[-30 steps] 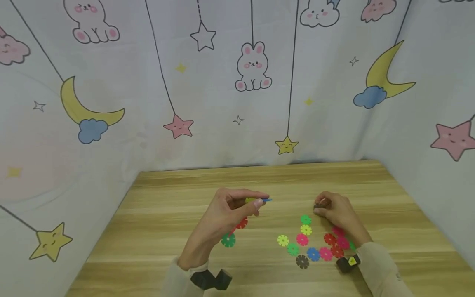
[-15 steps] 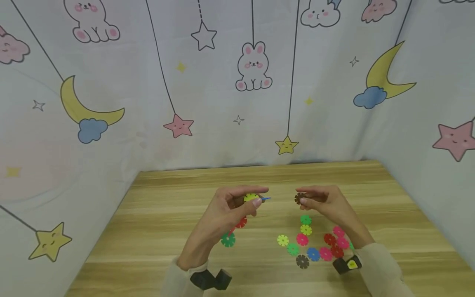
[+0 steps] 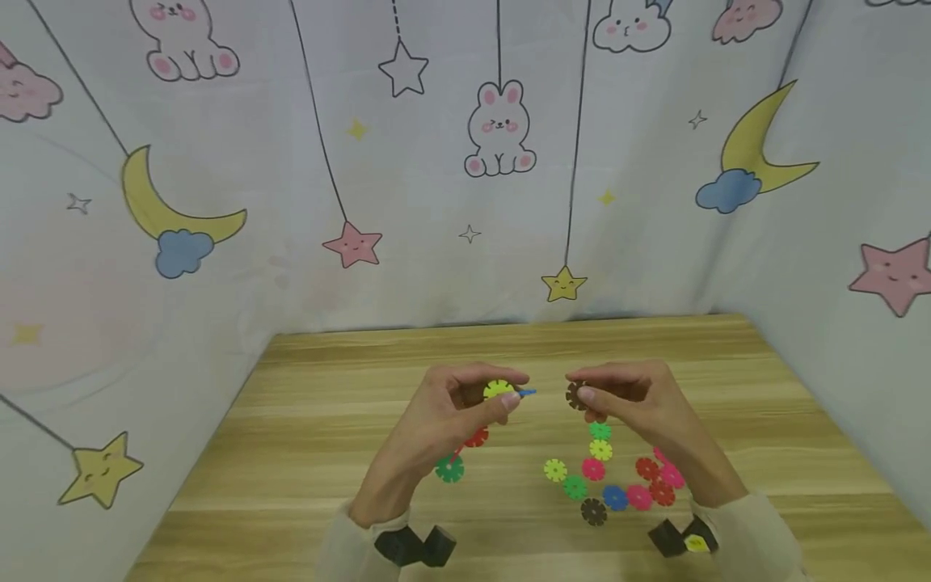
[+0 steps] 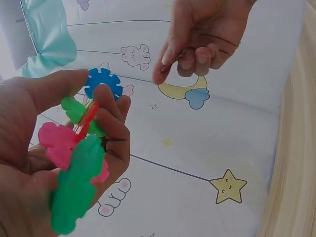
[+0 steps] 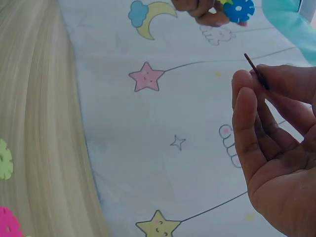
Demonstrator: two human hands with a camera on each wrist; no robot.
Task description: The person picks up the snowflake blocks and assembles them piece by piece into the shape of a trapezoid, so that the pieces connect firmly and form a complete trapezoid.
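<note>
My left hand holds a joined string of slotted plastic discs. A yellow disc shows between its thumb and fingers, and a blue disc sticks out at the fingertips. Pink and green discs hang along the palm side in the left wrist view. Opposite, my right hand pinches a dark brown slotted disc between thumb and fingers; the right wrist view shows it nearly edge-on. A small gap separates the brown disc from the blue one.
Loose slotted discs lie on the wooden table below and around my right hand, among them a black one, a blue one and a yellow one. A printed cloth hangs behind the table's far edge.
My right hand has moved left with the brown disc, closer to the left hand, and the disc has turned its face to the head camera. The left hand has barely moved; its yellow disc shows more.
</note>
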